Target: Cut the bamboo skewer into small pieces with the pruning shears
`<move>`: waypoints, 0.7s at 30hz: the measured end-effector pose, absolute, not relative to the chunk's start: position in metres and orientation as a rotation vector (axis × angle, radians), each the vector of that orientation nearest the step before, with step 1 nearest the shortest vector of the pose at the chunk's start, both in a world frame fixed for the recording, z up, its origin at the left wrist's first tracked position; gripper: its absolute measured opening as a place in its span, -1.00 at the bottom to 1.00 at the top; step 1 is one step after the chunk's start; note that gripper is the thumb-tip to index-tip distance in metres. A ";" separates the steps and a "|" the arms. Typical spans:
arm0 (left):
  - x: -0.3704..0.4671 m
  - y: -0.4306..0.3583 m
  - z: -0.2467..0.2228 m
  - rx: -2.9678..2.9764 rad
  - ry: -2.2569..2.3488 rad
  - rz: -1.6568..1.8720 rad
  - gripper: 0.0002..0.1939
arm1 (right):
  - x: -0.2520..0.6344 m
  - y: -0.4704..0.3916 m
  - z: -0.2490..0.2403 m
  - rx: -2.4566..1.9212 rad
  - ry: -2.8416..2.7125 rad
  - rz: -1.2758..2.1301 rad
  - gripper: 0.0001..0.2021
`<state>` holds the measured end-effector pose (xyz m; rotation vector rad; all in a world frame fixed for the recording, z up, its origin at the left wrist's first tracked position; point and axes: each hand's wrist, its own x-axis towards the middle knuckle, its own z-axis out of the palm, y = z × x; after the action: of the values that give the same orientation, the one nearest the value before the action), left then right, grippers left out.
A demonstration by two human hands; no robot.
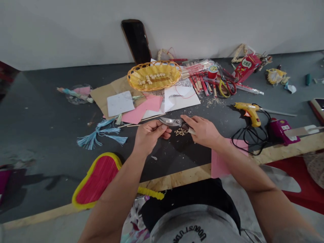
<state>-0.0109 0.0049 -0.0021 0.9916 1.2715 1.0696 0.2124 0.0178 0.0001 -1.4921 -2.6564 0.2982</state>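
My right hand (202,130) is wrapped round the pale handle of metal pruning shears (172,121), whose blades point left. At the blades, my left hand (153,133) pinches something small; thin light sticks (131,125) lie just left of its fingers, and I cannot make out whether it holds one. Under the shears a small pile of cut pale pieces (181,132) rests on the dark table. Behind the hands stands a yellow woven basket (154,85) with more small pale pieces inside.
Pink paper (135,113) and blue tassels (93,136) lie left. A red and yellow fan (97,179) sits at the front edge. Scissors (224,88), a yellow glue gun (249,110) and its black cable are right. A phone (136,40) leans on the wall.
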 end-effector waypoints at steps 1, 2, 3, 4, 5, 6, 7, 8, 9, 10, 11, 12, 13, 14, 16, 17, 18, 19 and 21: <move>-0.010 0.005 -0.003 0.990 1.271 1.076 -0.65 | 0.212 0.018 -0.001 -1.499 -2.651 0.292 -0.33; -0.010 0.006 -0.003 0.991 1.271 1.084 -0.65 | 0.212 0.019 -0.001 -1.503 -2.645 0.287 -0.33; -0.010 0.006 -0.004 0.998 1.274 1.093 -0.65 | 0.213 0.019 -0.002 -1.508 -2.640 0.280 -0.32; -0.009 0.006 -0.005 1.012 1.282 1.099 -0.66 | 0.213 0.020 -0.003 -1.515 -2.635 0.272 -0.31; -0.009 0.006 -0.006 1.032 1.293 1.104 -0.68 | 0.212 0.020 -0.003 -1.522 -2.636 0.265 -0.31; -0.009 0.006 -0.007 1.056 1.306 1.107 -0.69 | 0.212 0.020 -0.003 -1.528 -2.643 0.263 -0.30; -0.009 0.006 -0.008 1.079 1.319 1.110 -0.71 | 0.212 0.020 -0.003 -1.533 -2.652 0.263 -0.30; -0.009 0.005 -0.009 1.099 1.328 1.110 -0.72 | 0.212 0.020 -0.002 -1.536 -2.663 0.265 -0.29; -0.009 0.005 -0.009 1.111 1.332 1.107 -0.72 | 0.212 0.019 -0.001 -1.535 -2.674 0.270 -0.28; -0.010 0.004 -0.009 1.114 1.330 1.105 -0.72 | 0.212 0.019 0.000 -1.532 -2.683 0.276 -0.27; -0.010 0.004 -0.009 1.108 1.324 1.102 -0.72 | 0.211 0.019 0.001 -1.527 -2.690 0.284 -0.26; -0.011 0.004 -0.008 1.099 1.314 1.097 -0.72 | 0.212 0.018 0.002 -1.522 -2.695 0.290 -0.25; -0.012 0.004 -0.007 1.089 1.302 1.091 -0.71 | 0.212 0.018 0.003 -1.515 -2.700 0.292 -0.25; -0.012 0.004 -0.006 1.081 1.290 1.082 -0.70 | 0.212 0.019 0.003 -1.508 -2.704 0.292 -0.24; -0.013 0.005 -0.004 1.069 1.266 1.059 -0.69 | 0.213 0.019 0.003 -1.488 -2.709 0.288 -0.25; -0.014 0.005 -0.002 1.064 1.256 1.045 -0.69 | 0.214 0.019 0.003 -1.478 -2.710 0.287 -0.25; -0.014 0.005 -0.001 1.060 1.248 1.034 -0.69 | 0.215 0.020 0.003 -1.469 -2.709 0.288 -0.26; -0.015 0.005 0.000 1.058 1.243 1.026 -0.70 | 0.215 0.020 0.002 -1.459 -2.709 0.291 -0.26; -0.015 0.005 0.002 1.069 1.241 1.018 -0.70 | 0.217 0.021 0.001 -1.434 -2.709 0.302 -0.26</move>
<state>-0.0147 0.0052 0.0015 1.0691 1.2407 1.0182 0.2170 0.0209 0.0012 -1.4340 -2.7092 0.3019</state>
